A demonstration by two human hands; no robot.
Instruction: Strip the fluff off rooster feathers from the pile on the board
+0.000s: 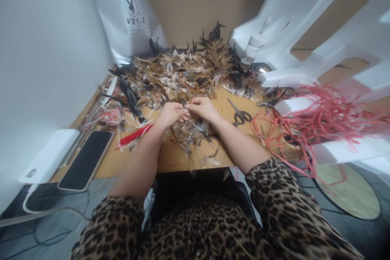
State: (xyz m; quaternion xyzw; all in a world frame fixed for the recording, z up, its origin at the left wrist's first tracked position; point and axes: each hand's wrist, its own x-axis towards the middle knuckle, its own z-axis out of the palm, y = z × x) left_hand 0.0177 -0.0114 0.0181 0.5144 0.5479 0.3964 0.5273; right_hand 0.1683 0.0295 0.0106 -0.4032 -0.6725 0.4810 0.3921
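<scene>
Where left hand meets right hand, feathers point various ways.

- Your left sleeve, toward seven o'clock: leopard print, dark spots on tan.
- Your right sleeve, four o'clock: matching print.
- Your top, six o'clock: same leopard spots.

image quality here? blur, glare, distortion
Head view: wide-angle stretch toward the edges, red strands smeared at right; soft glare on the pale bag; shadow on the brown board; left hand and right hand clearer, detail between fingertips too fine to tell.
</scene>
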